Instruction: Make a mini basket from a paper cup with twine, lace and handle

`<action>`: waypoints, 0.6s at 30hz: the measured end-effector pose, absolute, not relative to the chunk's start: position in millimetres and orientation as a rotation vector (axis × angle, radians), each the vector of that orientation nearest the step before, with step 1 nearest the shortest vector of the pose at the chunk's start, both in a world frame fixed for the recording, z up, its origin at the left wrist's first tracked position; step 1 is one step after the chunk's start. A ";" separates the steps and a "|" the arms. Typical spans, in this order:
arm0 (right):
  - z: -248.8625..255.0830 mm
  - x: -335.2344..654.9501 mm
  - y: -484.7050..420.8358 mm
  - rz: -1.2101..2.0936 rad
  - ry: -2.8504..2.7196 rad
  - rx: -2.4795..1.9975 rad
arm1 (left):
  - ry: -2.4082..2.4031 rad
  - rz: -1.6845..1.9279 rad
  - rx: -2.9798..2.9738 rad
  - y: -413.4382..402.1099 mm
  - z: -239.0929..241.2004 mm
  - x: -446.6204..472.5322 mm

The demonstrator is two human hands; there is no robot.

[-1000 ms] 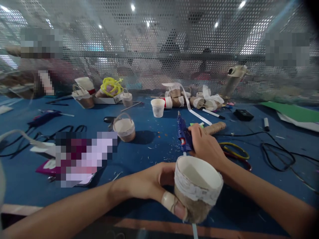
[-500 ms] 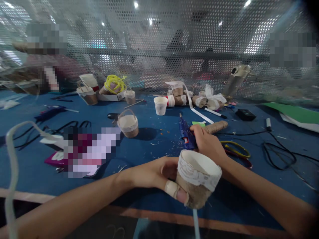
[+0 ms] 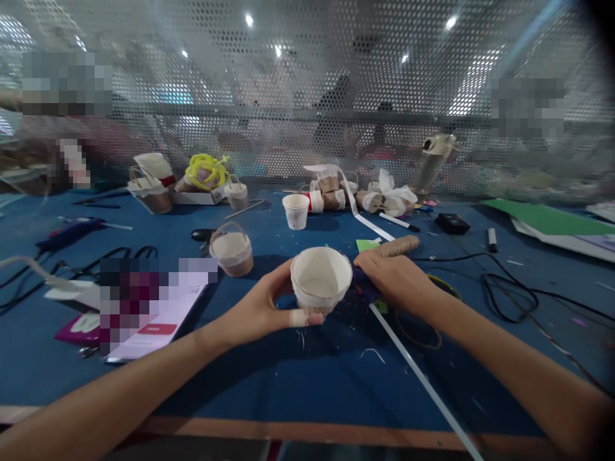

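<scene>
My left hand (image 3: 262, 307) is wrapped round a paper cup (image 3: 321, 278) trimmed with white lace and burlap, its open mouth facing me; a bandaged thumb presses its lower rim. My right hand (image 3: 396, 276) lies closed over a blue glue gun (image 3: 359, 293), mostly hidden behind the cup. A white glue stick (image 3: 423, 378) runs from the gun toward the front right edge of the blue table (image 3: 298, 378).
A finished cup basket (image 3: 232, 250) stands left of the cup, a plain white cup (image 3: 295, 210) behind it. Decorated cups, ribbon (image 3: 358, 211) and a burlap roll (image 3: 398, 245) lie further back. Black cables (image 3: 519, 294) cross the right side. A perforated screen (image 3: 307, 96) closes the back.
My left hand has carried the cup away from me and up, over the glue gun. My right hand stays on the gun. The view has shifted slightly.
</scene>
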State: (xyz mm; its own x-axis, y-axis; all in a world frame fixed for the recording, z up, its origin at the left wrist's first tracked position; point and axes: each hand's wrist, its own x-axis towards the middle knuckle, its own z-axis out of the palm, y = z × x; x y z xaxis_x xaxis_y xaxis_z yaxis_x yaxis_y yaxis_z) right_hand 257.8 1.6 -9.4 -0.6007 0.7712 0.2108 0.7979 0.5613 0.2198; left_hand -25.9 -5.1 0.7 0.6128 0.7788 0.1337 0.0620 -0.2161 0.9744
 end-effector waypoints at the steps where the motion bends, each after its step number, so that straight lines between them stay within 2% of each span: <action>1: -10.0 259.4 -0.7 -0.474 -2.714 -1.334 | 0.706 0.769 1.701 -4.8 0.0 -25.8; 8: -17.7 280.0 -5.0 -0.612 -2.751 -1.268 | 0.777 0.833 1.684 -14.8 -4.2 -31.7; 18: -11.4 304.8 2.9 -0.686 -2.673 -1.361 | 0.886 0.702 1.756 -17.1 -5.4 -34.8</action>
State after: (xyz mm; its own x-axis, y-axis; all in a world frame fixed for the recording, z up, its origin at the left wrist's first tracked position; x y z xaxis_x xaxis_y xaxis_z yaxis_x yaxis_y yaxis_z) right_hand 304.8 2.9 -11.4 -0.6072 0.7531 0.2531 0.7819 0.5099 0.3587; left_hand -34.8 -17.1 -5.4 0.5616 0.8257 0.0539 0.2412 -0.2257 0.9438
